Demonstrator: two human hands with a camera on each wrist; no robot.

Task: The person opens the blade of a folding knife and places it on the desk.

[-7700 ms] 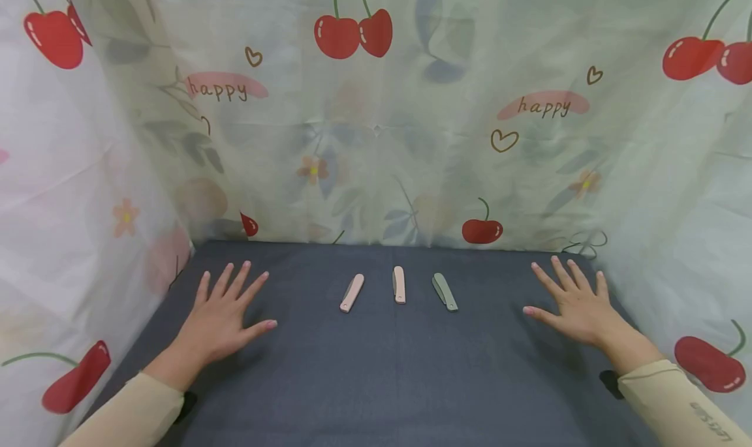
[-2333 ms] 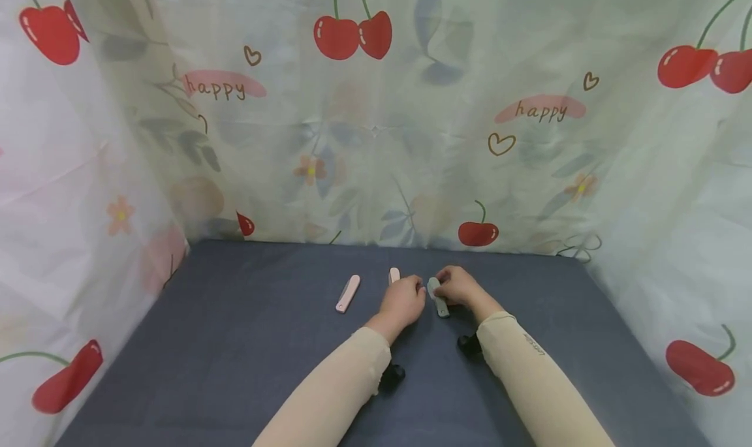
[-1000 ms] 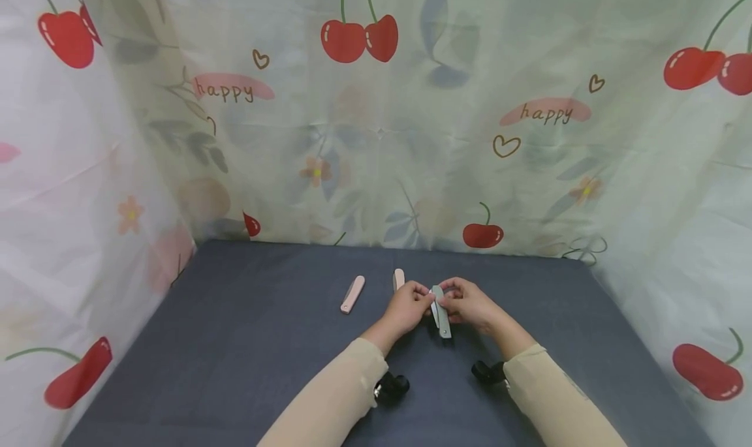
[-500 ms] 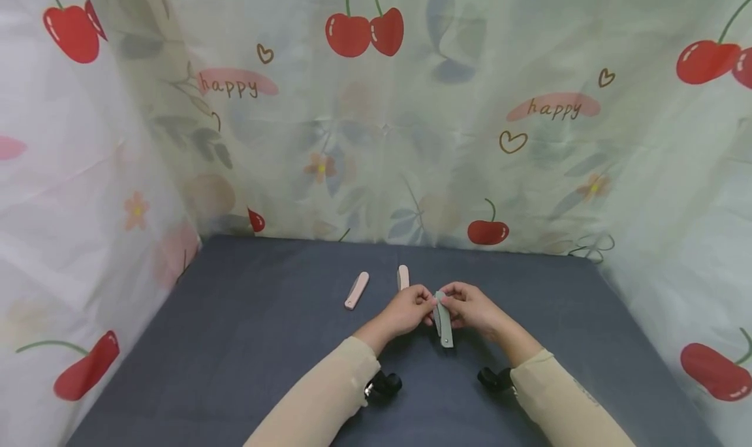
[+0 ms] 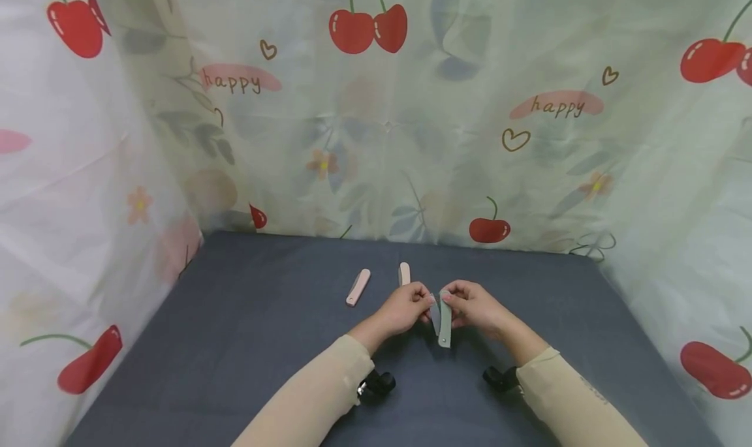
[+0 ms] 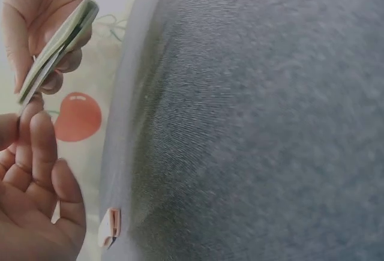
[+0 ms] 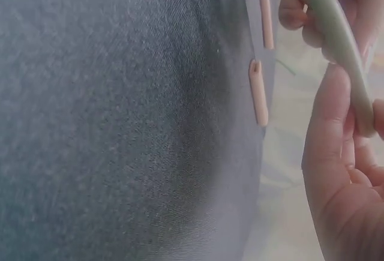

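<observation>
Right hand (image 5: 477, 307) grips green folding knife (image 5: 444, 323); left hand (image 5: 402, 308) pinches its blade.
Step in hand: unfolding, mid-table (pink knives (image 5: 358, 287) at 10 o'clock). Next move likely needs steady handle, blade swung fully out.

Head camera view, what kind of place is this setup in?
Probably a small curtained-off tabletop booth, not a kitchen or workshop. Cherry-print curtain walls enclose a dark grey cloth surface. Two pink folding knives lie there, while both hands hold a green folding knife.
</observation>
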